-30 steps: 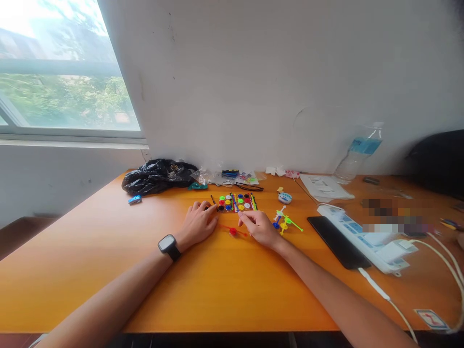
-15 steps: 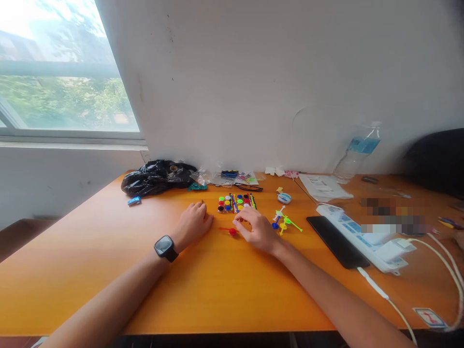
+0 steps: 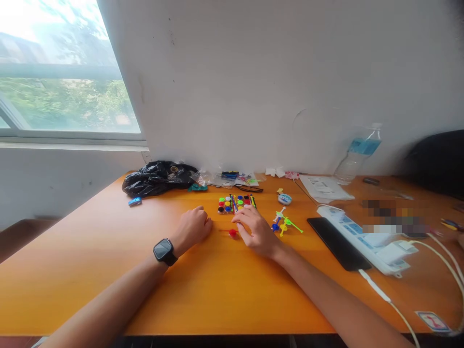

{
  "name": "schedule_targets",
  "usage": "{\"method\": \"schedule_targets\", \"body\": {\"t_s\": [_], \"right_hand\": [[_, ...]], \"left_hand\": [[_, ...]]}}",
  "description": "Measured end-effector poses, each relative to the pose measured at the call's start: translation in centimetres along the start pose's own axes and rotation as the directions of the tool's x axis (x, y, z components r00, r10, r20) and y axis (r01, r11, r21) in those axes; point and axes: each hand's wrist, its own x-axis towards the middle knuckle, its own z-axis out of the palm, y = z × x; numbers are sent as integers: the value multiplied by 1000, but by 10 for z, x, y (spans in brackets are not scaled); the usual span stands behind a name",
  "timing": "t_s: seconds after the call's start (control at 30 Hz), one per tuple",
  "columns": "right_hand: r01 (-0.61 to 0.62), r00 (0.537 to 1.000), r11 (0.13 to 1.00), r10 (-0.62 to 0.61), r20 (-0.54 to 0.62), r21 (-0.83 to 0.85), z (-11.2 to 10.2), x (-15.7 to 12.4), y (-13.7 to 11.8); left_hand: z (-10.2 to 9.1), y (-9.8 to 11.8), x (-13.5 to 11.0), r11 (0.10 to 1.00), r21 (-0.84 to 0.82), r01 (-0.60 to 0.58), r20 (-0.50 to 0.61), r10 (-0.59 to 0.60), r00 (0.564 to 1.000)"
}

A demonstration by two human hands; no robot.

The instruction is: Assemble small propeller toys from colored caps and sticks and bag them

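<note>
My left hand (image 3: 192, 225), with a black watch (image 3: 164, 251) on the wrist, rests on the table with its fingers curled. Whatever is inside those fingers, if anything, is hidden. My right hand (image 3: 258, 233) hovers close to the tabletop, thumb and fingers apart with nothing between them. Just left of its thumb lies a small red plastic piece (image 3: 232, 233) with a thin stem. Behind the right fingers sit rows of colourful round pieces (image 3: 227, 204) and thin coloured sticks (image 3: 234, 202), partly covered by the hand. Loose white, blue, yellow and green stemmed pieces (image 3: 285, 224) lie to its right.
A black plastic bag (image 3: 155, 179) and a small blue packet (image 3: 135, 201) lie at the back left. A round container (image 3: 284, 198) stands behind the loose pieces. To the right are a phone (image 3: 337, 243), a power strip (image 3: 357, 237) with cables, papers (image 3: 322, 187) and a bottle (image 3: 357, 154).
My left hand has settled slightly lower, and the small dark tip beyond its fingers no longer shows. The right fingers have shifted slightly; the red piece stays in place. The view has moved a little.
</note>
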Motion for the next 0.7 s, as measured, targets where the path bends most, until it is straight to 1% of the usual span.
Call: {"method": "schedule_targets", "body": {"t_s": [0.1,0.2,0.3,0.43,0.53,0.6,0.7], "right_hand": [[11,999,1000,-10,51,-7,1,-2,-1],[32,987,999,-31,156,-5,2,-3,-3],[22,968,999,-12,252,-34,3,-5,-3],[-4,957,984,55,286,-177,-1,-4,1],[-34,944,948,134,300,-316,-8,-3,5],[-41,932,913,181,315,-405,-13,-2,7],[-56,901,843,273,336,-535,-21,-1,11]], "left_hand": [[2,2,0,998,-51,-20,-3,19,1000],[5,4,0,991,-126,-46,-27,43,999],[8,5,0,972,-224,-75,-67,61,996],[9,8,-1,925,-358,-131,-109,98,989],[7,11,-4,876,-441,-194,-129,152,980],[5,12,-5,829,-514,-220,-117,186,976],[4,12,-6,740,-640,-205,-62,216,974]]}}
